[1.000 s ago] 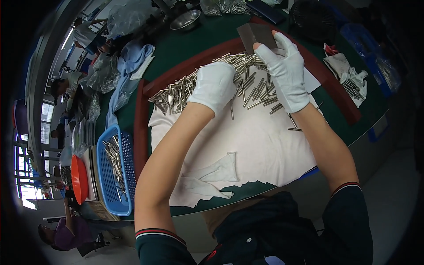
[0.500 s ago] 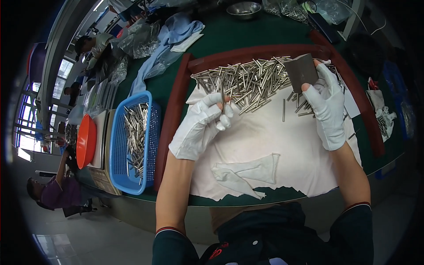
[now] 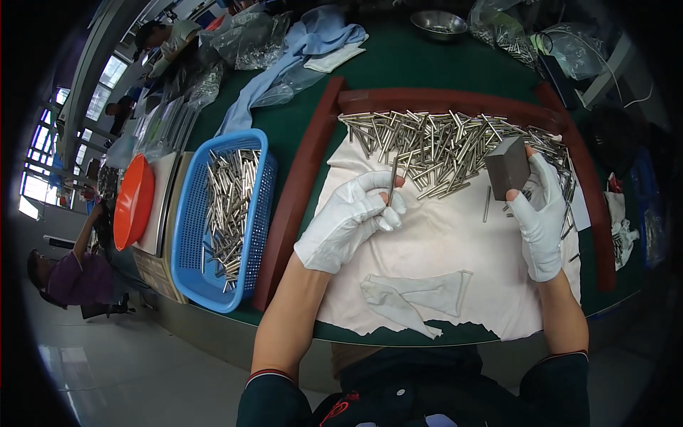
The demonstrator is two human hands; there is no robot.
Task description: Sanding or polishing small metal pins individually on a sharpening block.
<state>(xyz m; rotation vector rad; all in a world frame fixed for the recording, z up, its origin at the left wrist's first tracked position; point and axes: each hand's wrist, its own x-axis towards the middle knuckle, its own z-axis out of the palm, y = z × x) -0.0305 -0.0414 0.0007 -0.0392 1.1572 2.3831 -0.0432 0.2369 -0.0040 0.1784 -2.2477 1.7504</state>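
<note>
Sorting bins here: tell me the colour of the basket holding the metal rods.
Blue basket, clearest in the head view.

Green table (image 3: 398, 64), bright windows (image 3: 43, 156) left

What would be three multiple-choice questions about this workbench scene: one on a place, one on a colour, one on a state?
1. Where is the blue basket?
A. left of the brown frame
B. on the white cloth
C. behind the steel bowl

2. What colour is the block in the right hand?
A. orange
B. dark grey
C. blue

3. What is the left hand doing?
A. lying flat
B. gripping the spare glove
C. holding one metal pin

Answers: 1 A, the basket sits outside the frame's left rail; 2 B, the block looks dark grey; 3 C, the fingers pinch a single pin.
</note>
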